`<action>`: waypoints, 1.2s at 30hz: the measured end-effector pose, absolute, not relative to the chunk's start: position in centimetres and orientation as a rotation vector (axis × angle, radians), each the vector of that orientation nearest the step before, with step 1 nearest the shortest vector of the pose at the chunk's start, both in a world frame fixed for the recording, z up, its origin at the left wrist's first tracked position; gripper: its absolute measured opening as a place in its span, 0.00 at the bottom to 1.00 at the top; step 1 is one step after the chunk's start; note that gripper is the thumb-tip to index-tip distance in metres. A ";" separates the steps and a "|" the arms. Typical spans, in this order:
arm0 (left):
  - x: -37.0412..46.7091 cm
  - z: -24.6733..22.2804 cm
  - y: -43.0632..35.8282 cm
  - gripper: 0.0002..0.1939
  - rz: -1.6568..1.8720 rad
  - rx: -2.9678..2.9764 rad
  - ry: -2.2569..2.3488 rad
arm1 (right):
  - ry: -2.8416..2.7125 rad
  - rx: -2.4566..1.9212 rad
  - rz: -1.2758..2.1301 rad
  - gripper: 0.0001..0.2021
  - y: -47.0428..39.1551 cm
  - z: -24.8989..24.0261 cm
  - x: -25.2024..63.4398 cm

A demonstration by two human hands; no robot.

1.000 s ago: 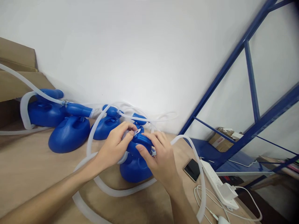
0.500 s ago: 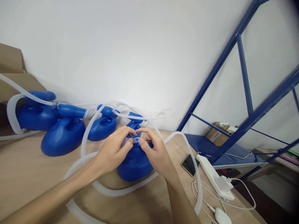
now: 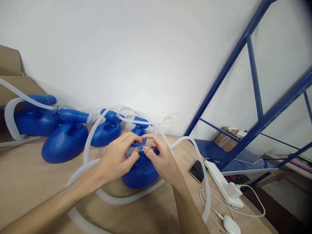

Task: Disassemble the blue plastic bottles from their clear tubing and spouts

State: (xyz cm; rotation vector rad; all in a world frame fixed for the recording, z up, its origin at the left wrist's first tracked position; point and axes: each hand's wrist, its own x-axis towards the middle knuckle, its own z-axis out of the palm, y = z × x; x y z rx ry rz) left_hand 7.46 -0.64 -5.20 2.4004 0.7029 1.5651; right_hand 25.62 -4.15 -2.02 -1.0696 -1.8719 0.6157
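Both hands (image 3: pixel 122 156) (image 3: pixel 162 157) curled, apparently on plastic (image 3: pixel 140 148)

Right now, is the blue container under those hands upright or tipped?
Seemingly upright: the blue container has its body down, left hand and right hand at its top.

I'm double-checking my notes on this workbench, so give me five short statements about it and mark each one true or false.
1. The left hand and right hand are together at the top of the nearest blue container. True.
2. A cardboard box is at the left of the view. True.
3. The phone lies inside that box. False: it lies on the table, beside the white power strip.
4. The hose curving in front of the nearest container is red. False: it is whitish.
5. A white adapter is plugged into the power strip. True.
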 end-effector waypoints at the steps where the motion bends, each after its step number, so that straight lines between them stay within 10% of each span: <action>1: 7.4 -5.2 -0.7 0.07 1.580 2.405 0.698 | -1.879 -1.060 0.618 0.15 -4.2 -2.0 25.7; 36: 7.4 -4.6 -1.3 0.04 1.765 2.550 0.641 | -2.017 -0.709 0.006 0.18 -3.7 -2.7 25.5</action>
